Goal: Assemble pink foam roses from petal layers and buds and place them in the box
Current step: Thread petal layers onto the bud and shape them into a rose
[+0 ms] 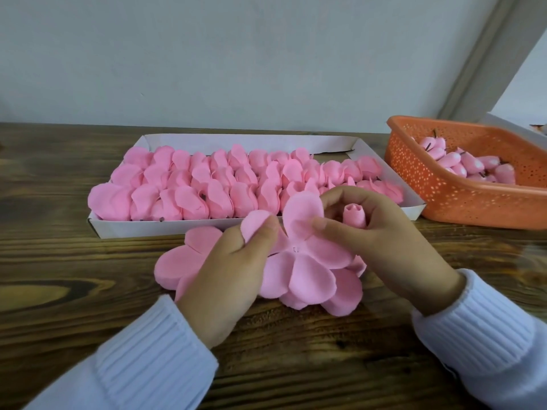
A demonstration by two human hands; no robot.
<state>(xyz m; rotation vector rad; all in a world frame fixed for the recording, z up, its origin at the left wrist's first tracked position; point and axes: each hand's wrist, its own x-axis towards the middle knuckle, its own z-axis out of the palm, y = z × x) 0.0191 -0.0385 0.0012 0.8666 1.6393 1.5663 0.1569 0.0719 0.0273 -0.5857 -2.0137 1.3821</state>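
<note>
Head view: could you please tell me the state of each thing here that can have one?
box, open, almost full of roses
basket, holds loose buds
bud, upright, held in right hand
petal layer, spread on petal stack, two petals raised
left hand, pinches one raised petal

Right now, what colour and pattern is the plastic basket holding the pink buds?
Orange plastic basket, walls dotted with small holes; clearest in head view.
</note>
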